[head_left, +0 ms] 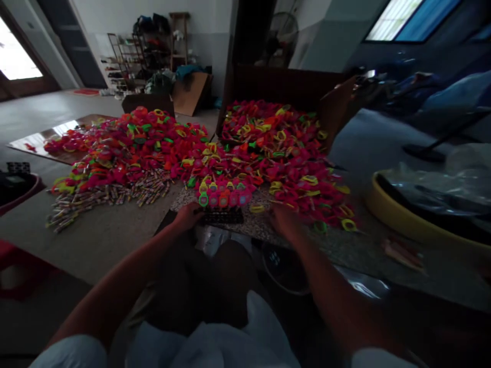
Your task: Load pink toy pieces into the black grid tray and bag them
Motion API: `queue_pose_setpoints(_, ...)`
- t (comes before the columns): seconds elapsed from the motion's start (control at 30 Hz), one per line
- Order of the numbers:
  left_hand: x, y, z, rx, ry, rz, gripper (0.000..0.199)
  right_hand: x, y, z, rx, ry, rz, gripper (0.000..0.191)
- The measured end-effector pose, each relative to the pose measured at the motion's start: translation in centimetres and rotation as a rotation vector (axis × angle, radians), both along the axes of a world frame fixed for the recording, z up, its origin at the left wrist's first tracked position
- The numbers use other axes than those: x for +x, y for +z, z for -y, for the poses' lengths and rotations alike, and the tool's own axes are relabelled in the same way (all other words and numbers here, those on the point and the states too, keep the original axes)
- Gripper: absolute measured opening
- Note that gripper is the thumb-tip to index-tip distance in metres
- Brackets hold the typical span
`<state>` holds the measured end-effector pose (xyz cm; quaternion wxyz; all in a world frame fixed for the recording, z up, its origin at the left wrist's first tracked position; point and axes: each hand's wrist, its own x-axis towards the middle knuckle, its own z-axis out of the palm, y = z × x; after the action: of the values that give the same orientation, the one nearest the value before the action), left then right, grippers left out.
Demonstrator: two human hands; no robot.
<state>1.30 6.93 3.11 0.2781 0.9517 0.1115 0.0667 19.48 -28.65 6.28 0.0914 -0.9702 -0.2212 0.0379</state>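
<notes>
Toy watches [224, 198] at twelve o'clock, by black rack [223, 216] on bench [255, 223]. Our left hand [187, 216] meets rack's nine-o'clock end; right hand [283, 221] blurs, one o'clock. Can't tell if fingers grasp. Watches look light, flexible: pinch straps.

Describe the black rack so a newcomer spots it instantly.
Find the bright heap of toy watches spread across the middle. At its near edge, by the left hand, lies the black rack, set apart by tidy watch rows along its far side.
</notes>
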Motion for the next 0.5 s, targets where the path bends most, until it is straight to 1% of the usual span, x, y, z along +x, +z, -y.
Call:
queue_pose_setpoints(0.07, 0.1, -0.1, -0.2, -0.009, -0.008, -0.008, 0.026, -2.2, 0.0, -1.0, 0.156, -0.010, -0.055, 0.022)
queue_pose_setpoints(0.13, 0.2, -0.2, -0.3, -0.009, -0.017, -0.012, 0.027, -4.8, -0.1, -2.7, 0.324, -0.020, -0.143, 0.023)
queue_pose_setpoints(0.23, 0.4, -0.2, -0.4, 0.005, -0.019, -0.027, 0.029, -8.5, -0.4, -6.3, 0.551, 0.051, -0.241, 0.024)
queue_pose_setpoints(0.3, 0.6, -0.2, -0.4, 0.017, -0.015, -0.037, 0.030, -10.1, -0.7, -9.0, 0.665, 0.108, -0.317, 0.026)
queue_pose_setpoints(0.4, 0.9, -0.3, -0.2, 0.033, -0.005, -0.038, 0.030, -11.2, -1.2, -12.6, 0.729, 0.138, -0.452, 0.028)
queue_pose_setpoints(0.5, 1.2, -0.6, 0.1, 0.041, 0.008, -0.034, 0.029, -11.6, -1.9, -15.0, 0.687, 0.158, -0.518, 0.029)
